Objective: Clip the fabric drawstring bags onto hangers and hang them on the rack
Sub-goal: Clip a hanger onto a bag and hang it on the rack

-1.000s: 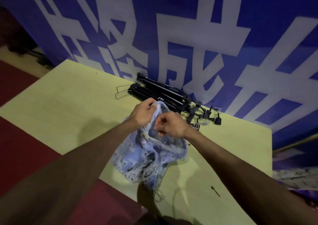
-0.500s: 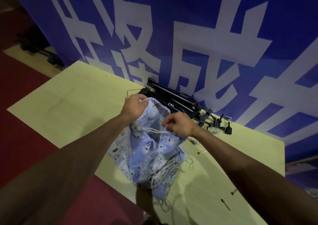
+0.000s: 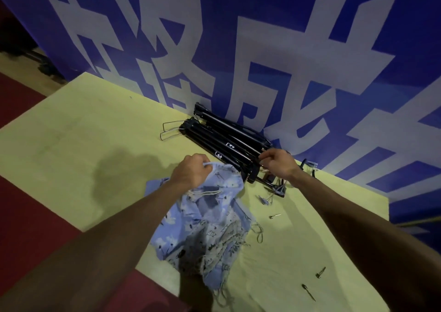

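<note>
R hand (image 3: 278, 166) moved off bag (image 3: 210, 228) to pinch hangers (image 3: 222, 140); L hand (image 3: 191, 173) grips bag top.

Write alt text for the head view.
The left hand grips the top of a blue patterned drawstring bag over a yellow table, while the right hand pinches the end of a pile of black hangers lying against a blue banner.
</note>
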